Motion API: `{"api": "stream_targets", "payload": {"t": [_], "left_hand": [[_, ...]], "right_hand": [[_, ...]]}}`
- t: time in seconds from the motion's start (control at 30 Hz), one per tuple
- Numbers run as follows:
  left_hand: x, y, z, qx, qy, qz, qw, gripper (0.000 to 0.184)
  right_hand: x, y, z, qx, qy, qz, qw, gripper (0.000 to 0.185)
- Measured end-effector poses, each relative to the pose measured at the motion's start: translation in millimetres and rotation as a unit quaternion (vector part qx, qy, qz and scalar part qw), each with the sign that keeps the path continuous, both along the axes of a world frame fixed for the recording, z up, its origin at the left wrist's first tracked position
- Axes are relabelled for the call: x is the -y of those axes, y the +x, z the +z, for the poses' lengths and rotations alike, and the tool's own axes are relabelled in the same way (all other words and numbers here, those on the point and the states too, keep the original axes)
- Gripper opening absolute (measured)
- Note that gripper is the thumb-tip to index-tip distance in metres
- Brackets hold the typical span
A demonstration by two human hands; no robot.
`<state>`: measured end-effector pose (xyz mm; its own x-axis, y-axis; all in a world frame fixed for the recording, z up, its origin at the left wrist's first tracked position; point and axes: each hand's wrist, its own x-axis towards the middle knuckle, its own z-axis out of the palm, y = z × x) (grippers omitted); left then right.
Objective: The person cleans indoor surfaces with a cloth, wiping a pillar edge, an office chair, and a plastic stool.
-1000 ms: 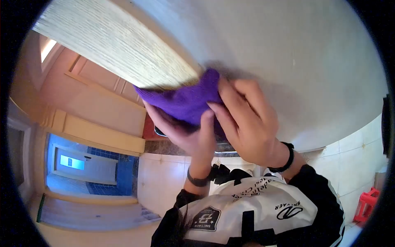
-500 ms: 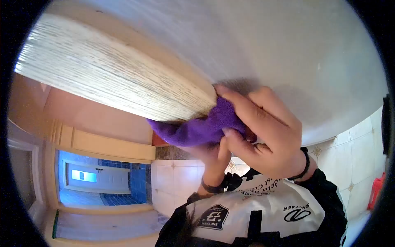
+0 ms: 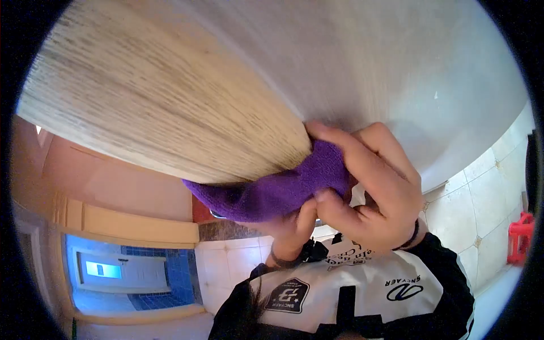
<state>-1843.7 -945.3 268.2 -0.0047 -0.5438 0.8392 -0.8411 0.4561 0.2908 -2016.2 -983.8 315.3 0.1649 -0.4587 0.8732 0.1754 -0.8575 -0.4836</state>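
Observation:
A purple cloth (image 3: 283, 190) is wrapped over the lower end of a pale wood-grain edge (image 3: 164, 96), which borders a broad smooth grey-white panel (image 3: 408, 62). My right hand (image 3: 377, 184) pinches the cloth's right end between thumb and bent fingers, one fingertip touching the corner where edge and panel meet. Below the cloth, my left hand (image 3: 292, 232) grips it from the underside. Most of the left fingers are hidden behind the fabric.
At lower left, a doorway (image 3: 71, 277) opens on a blue-tiled room with a white door (image 3: 127, 269). Pale floor tiles (image 3: 459, 209) show at right, near a red plastic stool-like object (image 3: 520, 238). My black-and-white top (image 3: 351, 289) is close below my hands.
The wood-grain edge looks larger and nearer. Both hands and the cloth sit slightly lower in view, the right hand a little further right. The cloth stays gripped; the background has shifted left.

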Motion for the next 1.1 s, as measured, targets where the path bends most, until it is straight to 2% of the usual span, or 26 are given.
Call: {"api": "stream_targets", "payload": {"t": [0.03,0.1,0.13,0.17,0.2,0.23,0.27,0.3,0.37,0.5,0.53,0.57,0.6,0.7,0.8,0.83,0.87,1.1], "left_hand": [[2,-7,1,-0.001,-0.001,-0.007,1.000,0.095],[2,-32,11,-0.211,-0.104,-0.078,0.969,0.082],[2,-35,26,-0.211,-0.100,-0.081,0.969,0.082],[4,-32,51,-0.395,0.080,-0.104,0.909,0.076],[9,-26,81,-0.548,0.258,-0.116,0.787,0.070],[15,-20,109,-0.663,0.418,-0.114,0.611,0.064],[20,-15,131,-0.735,0.546,-0.097,0.390,0.059],[19,-13,132,-0.732,0.552,-0.092,0.388,0.059],[20,-7,133,-0.720,0.597,-0.151,0.320,0.051],[18,-3,128,-0.680,0.662,-0.265,0.171,0.038],[17,-7,124,-0.666,0.662,-0.291,0.184,0.036],[20,-9,126,-0.680,0.664,-0.269,0.157,0.034],[22,-10,133,-0.678,0.668,-0.264,0.156,0.034],[33,-18,159,-0.773,0.629,-0.076,0.008,0.027],[37,-18,175,-0.831,0.526,0.115,-0.138,0.024],[38,-16,173,-0.834,0.521,0.118,-0.136,0.024],[38,-11,165,-0.801,0.574,0.104,-0.135,0.025],[24,12,130,-0.856,0.503,-0.002,-0.122,0.032]], "right_hand": [[-1,1,-2,0.003,0.002,-0.004,1.000,0.046],[-2,1,-3,0.006,0.007,-0.011,1.000,0.046],[-3,0,-2,-0.005,0.008,-0.005,1.000,0.045],[-3,-1,0,-0.013,0.011,0.000,1.000,0.045],[-2,-1,3,-0.005,0.018,-0.006,1.000,0.045],[1,-2,6,-0.006,-0.008,-0.012,1.000,0.044],[2,-1,7,-0.009,-0.033,-0.016,0.999,0.043],[2,1,5,-0.006,-0.027,-0.019,0.999,0.043],[5,8,1,0.037,-0.023,0.002,0.999,0.043],[0,3,2,0.033,0.024,0.011,0.999,0.042],[2,-1,4,0.013,0.013,0.007,1.000,0.042],[3,-4,4,-0.005,0.002,0.003,1.000,0.042],[4,-2,4,-0.001,0.006,0.000,1.000,0.042],[4,5,3,0.032,-0.016,0.005,0.999,0.040],[1,9,7,0.035,-0.030,0.007,0.999,0.039],[1,8,10,0.031,-0.024,0.013,0.999,0.039],[1,8,12,0.025,-0.020,0.019,0.999,0.039],[4,11,7,0.044,-0.015,0.078,0.996,0.039]]}}
